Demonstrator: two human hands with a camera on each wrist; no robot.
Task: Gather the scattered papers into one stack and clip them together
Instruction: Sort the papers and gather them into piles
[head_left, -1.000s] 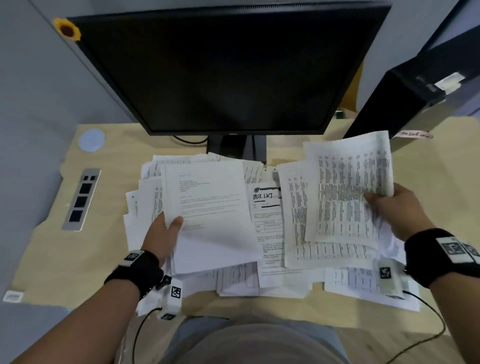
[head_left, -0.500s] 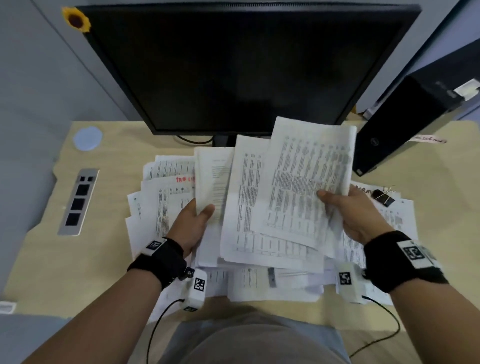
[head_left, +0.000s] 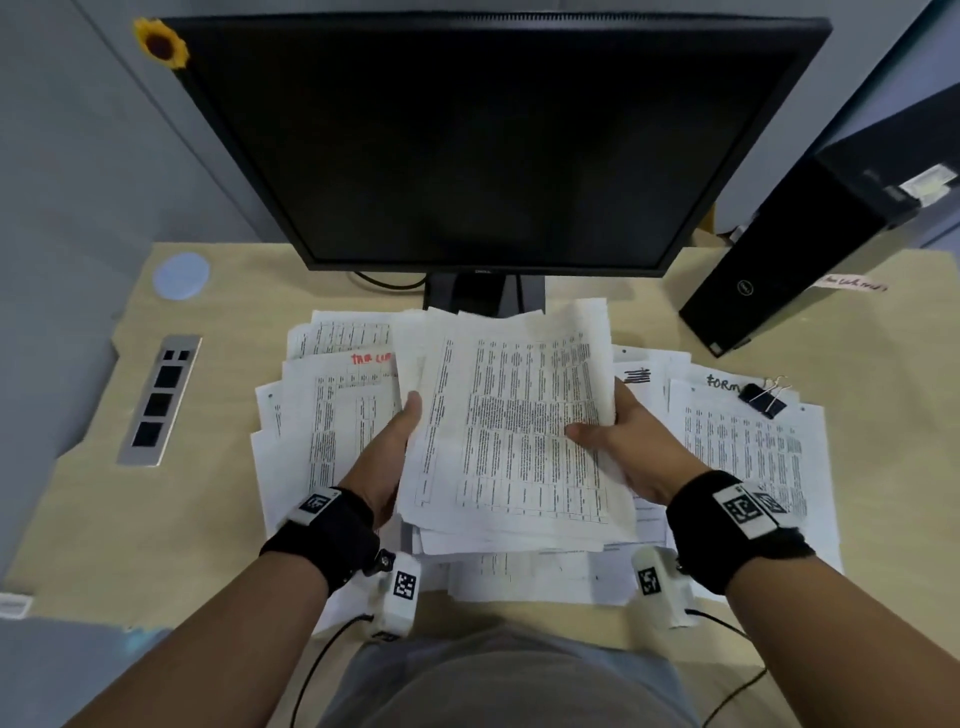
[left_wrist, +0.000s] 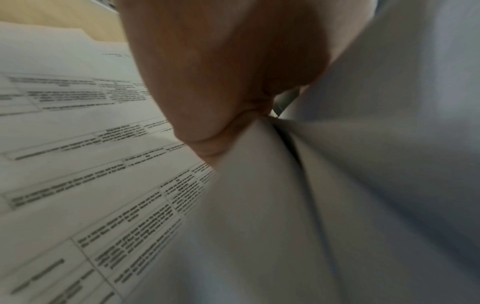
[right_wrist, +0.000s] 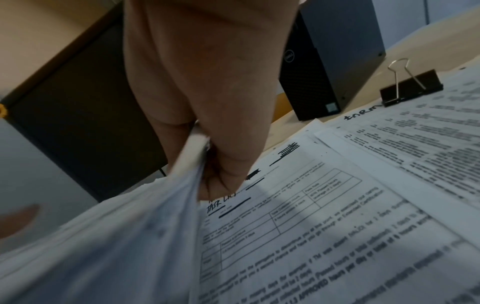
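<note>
A bundle of printed papers (head_left: 511, 426) is held above the desk between both hands. My left hand (head_left: 387, 457) grips its left edge, thumb on top; in the left wrist view the hand (left_wrist: 221, 82) pinches the sheets (left_wrist: 337, 205). My right hand (head_left: 623, 441) grips the right edge, thumb across the top sheet; the right wrist view shows the hand (right_wrist: 207, 102) clamped on the bundle's edge (right_wrist: 130, 236). More loose papers (head_left: 332, 415) lie spread on the desk on both sides. A black binder clip (head_left: 763, 397) (right_wrist: 411, 86) rests on the right-hand sheets (head_left: 743, 452).
A black monitor (head_left: 488, 140) on its stand rises just behind the papers. A black computer tower (head_left: 779, 260) lies at the back right. A grey socket panel (head_left: 156, 400) and a round blue disc (head_left: 182, 275) sit in the wooden desk (head_left: 78, 509) at left.
Both hands came together toward the middle, merging the left sheet and the right-hand sheets into one bundle. The binder clip on the right papers came into sight.
</note>
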